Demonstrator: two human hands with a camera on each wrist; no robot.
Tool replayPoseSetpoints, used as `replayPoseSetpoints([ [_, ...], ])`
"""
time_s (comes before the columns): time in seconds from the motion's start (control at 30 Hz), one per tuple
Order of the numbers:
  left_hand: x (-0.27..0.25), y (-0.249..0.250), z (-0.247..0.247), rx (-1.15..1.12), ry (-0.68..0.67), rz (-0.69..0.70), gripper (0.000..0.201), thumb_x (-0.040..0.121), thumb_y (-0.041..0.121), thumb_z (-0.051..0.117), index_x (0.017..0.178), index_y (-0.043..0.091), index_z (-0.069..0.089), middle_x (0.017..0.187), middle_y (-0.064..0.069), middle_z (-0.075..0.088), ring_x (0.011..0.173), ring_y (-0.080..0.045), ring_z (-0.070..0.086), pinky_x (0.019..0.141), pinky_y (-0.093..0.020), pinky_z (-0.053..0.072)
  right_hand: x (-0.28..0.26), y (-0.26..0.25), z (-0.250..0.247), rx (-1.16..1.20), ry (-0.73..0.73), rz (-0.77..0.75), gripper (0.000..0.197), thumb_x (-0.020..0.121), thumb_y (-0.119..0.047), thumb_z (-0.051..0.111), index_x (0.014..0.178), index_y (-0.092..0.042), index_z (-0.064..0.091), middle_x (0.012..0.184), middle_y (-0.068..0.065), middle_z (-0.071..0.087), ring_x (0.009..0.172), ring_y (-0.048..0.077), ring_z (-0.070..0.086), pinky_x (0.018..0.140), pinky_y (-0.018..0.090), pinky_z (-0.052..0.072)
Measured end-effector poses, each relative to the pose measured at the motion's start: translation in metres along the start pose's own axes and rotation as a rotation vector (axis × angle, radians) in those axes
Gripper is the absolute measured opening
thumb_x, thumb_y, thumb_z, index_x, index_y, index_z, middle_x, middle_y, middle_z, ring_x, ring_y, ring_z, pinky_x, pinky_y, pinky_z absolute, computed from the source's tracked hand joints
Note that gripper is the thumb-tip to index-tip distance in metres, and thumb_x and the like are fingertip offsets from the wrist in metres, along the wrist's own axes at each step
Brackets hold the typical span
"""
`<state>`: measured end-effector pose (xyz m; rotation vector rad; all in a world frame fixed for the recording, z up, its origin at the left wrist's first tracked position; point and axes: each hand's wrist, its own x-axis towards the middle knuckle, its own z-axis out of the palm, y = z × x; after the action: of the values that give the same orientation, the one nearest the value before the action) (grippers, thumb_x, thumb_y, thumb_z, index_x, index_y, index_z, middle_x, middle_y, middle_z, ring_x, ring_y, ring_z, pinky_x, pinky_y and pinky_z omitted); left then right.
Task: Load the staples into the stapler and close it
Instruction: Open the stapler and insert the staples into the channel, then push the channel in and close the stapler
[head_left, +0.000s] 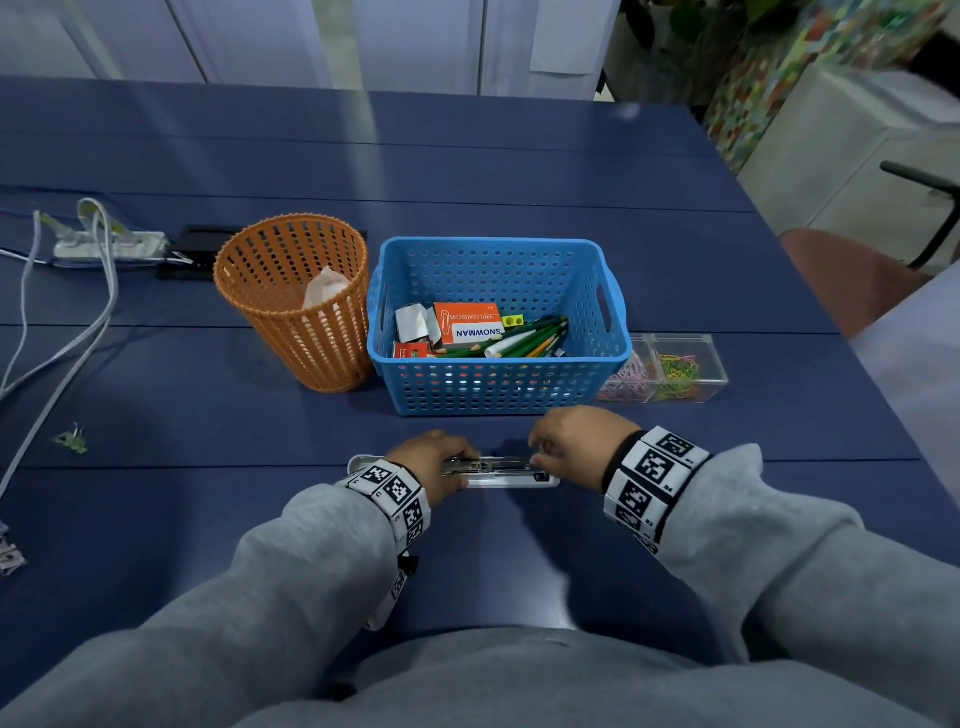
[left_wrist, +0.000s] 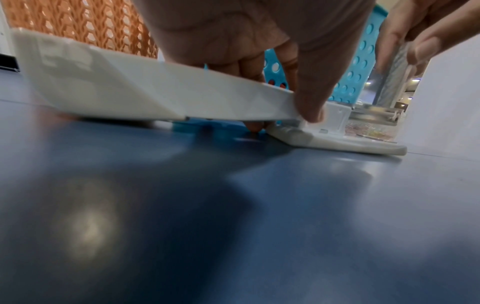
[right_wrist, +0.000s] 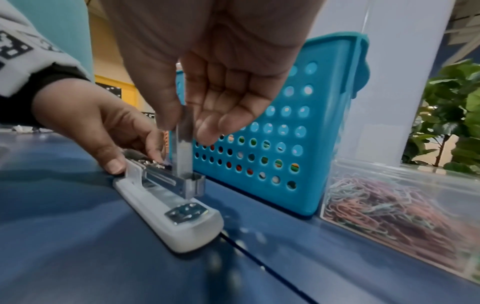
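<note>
A white stapler (head_left: 509, 480) lies opened flat on the blue table in front of me, its lid (left_wrist: 116, 88) swung out to the left and its base (right_wrist: 168, 216) pointing right. My left hand (head_left: 441, 460) grips the stapler near the hinge, thumb (right_wrist: 115, 165) on the near side and fingers on the metal magazine (right_wrist: 161, 178). My right hand (right_wrist: 184, 129) pinches a silver strip of staples (right_wrist: 183, 152) between thumb and fingers. The strip stands nearly upright, its lower end in the front of the magazine.
Just behind the stapler stands a blue perforated basket (head_left: 498, 389) holding pens and small boxes. An orange mesh bin (head_left: 291, 312) is to its left, and clear boxes of coloured paper clips (head_left: 675, 371) to its right. Cables and a power strip (head_left: 109, 244) lie far left.
</note>
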<state>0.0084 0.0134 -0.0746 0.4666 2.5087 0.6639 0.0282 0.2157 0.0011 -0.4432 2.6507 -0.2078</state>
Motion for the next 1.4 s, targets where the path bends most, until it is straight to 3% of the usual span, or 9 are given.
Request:
replayPoseSetpoints([
  [0.6,0.0,0.0,-0.001,0.006,-0.01,-0.003,0.037,0.08,0.025,0.064,0.116,0.027,0.056,0.118,-0.005,0.056,0.113,-0.022,0.052,0.1,-0.032,0.04,0.017,-0.005,0.028,0.028,-0.04,0.028,0.031,0.089,-0.032,0.052,0.115,-0.018,0.063,0.119,0.007,0.059,0.114,0.026,0.053,0.093,0.039,0.049],
  [0.7,-0.001,-0.002,-0.005,0.011,-0.048,0.008,0.042,0.081,0.024,0.064,0.121,0.027,0.053,0.12,-0.007,0.055,0.114,-0.022,0.049,0.1,-0.028,0.037,0.016,-0.001,0.029,0.078,-0.059,0.058,0.031,0.088,-0.032,0.054,0.116,-0.019,0.062,0.119,0.007,0.059,0.113,0.026,0.054,0.093,0.038,0.048],
  [0.8,-0.007,-0.014,-0.013,0.064,-0.033,-0.037,0.053,0.077,0.025,0.068,0.126,0.027,0.048,0.126,-0.006,0.052,0.12,-0.023,0.046,0.106,-0.033,0.037,0.012,0.008,0.033,0.127,-0.06,0.091,0.03,0.088,-0.03,0.055,0.114,-0.019,0.062,0.117,0.008,0.058,0.11,0.027,0.055,0.091,0.036,0.047],
  [0.9,-0.018,-0.031,-0.026,0.145,0.017,-0.141,0.043,0.072,0.029,0.071,0.113,0.028,0.057,0.12,-0.003,0.054,0.116,-0.024,0.049,0.101,-0.043,0.043,0.007,0.017,0.035,0.188,-0.043,0.14,0.028,0.087,-0.029,0.057,0.112,-0.017,0.063,0.118,0.007,0.059,0.108,0.025,0.056,0.09,0.032,0.046],
  [1.03,-0.033,-0.045,-0.039,0.134,0.032,-0.216,0.029,0.072,0.034,0.07,0.1,0.029,0.062,0.112,-0.001,0.058,0.106,-0.021,0.054,0.094,-0.04,0.048,0.005,0.02,0.039,0.301,-0.007,0.183,0.03,0.085,-0.028,0.062,0.113,-0.017,0.065,0.116,0.006,0.061,0.104,0.022,0.058,0.088,0.026,0.045],
  [1.13,-0.038,-0.044,-0.045,0.091,0.045,-0.191,0.028,0.074,0.031,0.071,0.1,0.025,0.062,0.104,0.0,0.062,0.099,-0.02,0.058,0.086,-0.031,0.047,0.005,0.021,0.043,0.366,0.022,0.215,0.03,0.083,-0.025,0.064,0.112,-0.016,0.066,0.113,0.006,0.062,0.101,0.021,0.059,0.088,0.026,0.046],
  [1.23,-0.043,-0.033,-0.055,0.057,0.146,-0.129,0.028,0.071,0.027,0.074,0.097,0.022,0.065,0.09,0.003,0.055,0.09,-0.017,0.055,0.079,-0.024,0.039,0.005,0.023,0.046,0.423,0.046,0.246,0.029,0.082,-0.024,0.067,0.11,-0.015,0.067,0.097,0.003,0.057,0.088,0.017,0.054,0.081,0.021,0.043],
  [1.4,-0.039,0.001,-0.065,-0.081,0.285,0.046,0.026,0.062,0.022,0.077,0.086,0.017,0.067,0.086,0.002,0.056,0.083,-0.016,0.055,0.079,-0.026,0.043,0.006,0.024,0.05,0.445,0.059,0.261,0.029,0.081,-0.023,0.068,0.107,-0.013,0.067,0.088,-0.001,0.052,0.08,0.013,0.05,0.074,0.019,0.038],
])
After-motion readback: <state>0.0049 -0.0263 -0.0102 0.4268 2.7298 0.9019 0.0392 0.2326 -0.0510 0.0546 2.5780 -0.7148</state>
